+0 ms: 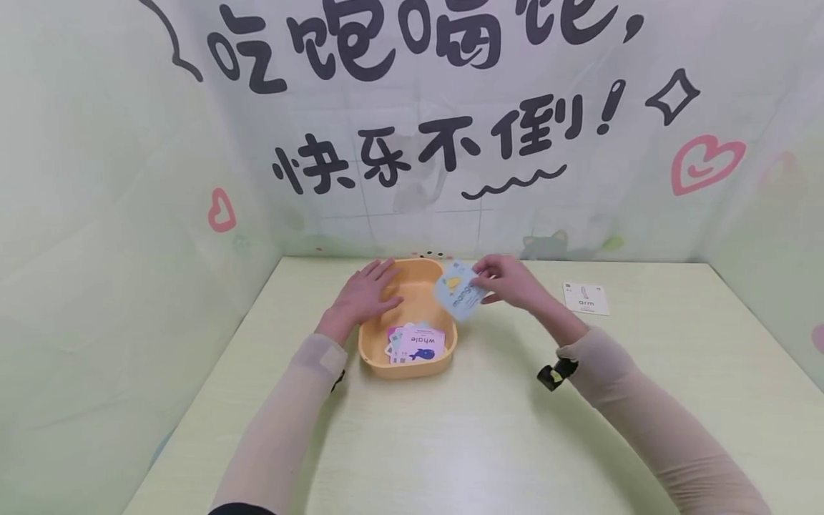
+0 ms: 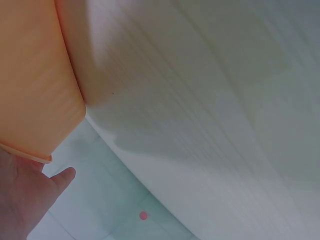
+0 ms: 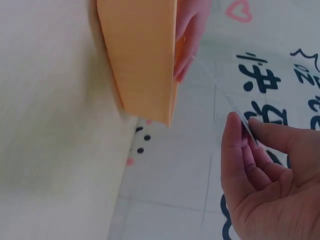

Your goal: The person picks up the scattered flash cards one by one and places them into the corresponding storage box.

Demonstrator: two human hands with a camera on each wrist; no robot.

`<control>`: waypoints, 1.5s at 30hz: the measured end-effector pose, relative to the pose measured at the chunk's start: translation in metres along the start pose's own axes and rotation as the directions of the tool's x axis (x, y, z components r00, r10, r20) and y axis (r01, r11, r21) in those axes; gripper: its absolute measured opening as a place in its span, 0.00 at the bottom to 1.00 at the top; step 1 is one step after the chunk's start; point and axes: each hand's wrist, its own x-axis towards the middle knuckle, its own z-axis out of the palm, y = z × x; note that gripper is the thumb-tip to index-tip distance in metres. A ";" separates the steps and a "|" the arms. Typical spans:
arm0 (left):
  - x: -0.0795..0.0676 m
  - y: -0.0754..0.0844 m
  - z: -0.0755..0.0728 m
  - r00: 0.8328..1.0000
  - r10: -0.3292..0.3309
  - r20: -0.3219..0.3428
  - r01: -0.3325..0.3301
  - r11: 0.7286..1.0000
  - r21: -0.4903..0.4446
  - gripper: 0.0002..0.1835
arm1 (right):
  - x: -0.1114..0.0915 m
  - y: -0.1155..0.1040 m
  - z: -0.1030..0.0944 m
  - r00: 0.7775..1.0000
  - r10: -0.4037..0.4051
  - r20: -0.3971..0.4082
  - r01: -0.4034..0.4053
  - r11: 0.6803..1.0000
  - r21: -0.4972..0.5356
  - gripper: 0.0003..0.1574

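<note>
An orange plastic basket (image 1: 363,354) stands on the table, with several word cards in its near end. The uppermost is a whale card (image 1: 425,345), its print upside down in the head view. My left hand (image 1: 363,293) rests over the basket's left rim, fingers spread. Above the basket's right rim, my right hand (image 1: 511,282) pinches a blue mango card (image 1: 458,292) between thumb and fingers. The right wrist view shows that card (image 3: 225,91) edge-on, held by the right hand (image 3: 265,185).
A white arm card (image 1: 586,298) lies on the table (image 1: 444,443), right of my right hand. Behind the table hangs a printed cloth backdrop (image 1: 412,236) with black lettering, and cloth also lines both sides.
</note>
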 end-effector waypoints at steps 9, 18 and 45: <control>-0.002 0.001 -0.004 1.000 0.005 -0.005 -0.005 1.000 -0.001 0.40 | -0.009 -0.011 0.039 0.987 -0.005 0.158 0.008 1.000 -0.019 0.16; -0.001 0.001 -0.005 1.000 -0.006 0.008 0.006 1.000 0.002 0.40 | -0.010 0.010 0.020 0.990 0.004 0.144 0.010 0.995 -0.096 0.17; -0.001 0.001 0.000 1.000 0.004 -0.004 -0.004 1.000 0.022 0.40 | -0.034 0.125 -0.123 0.963 0.246 -0.108 -0.256 0.724 -0.640 0.42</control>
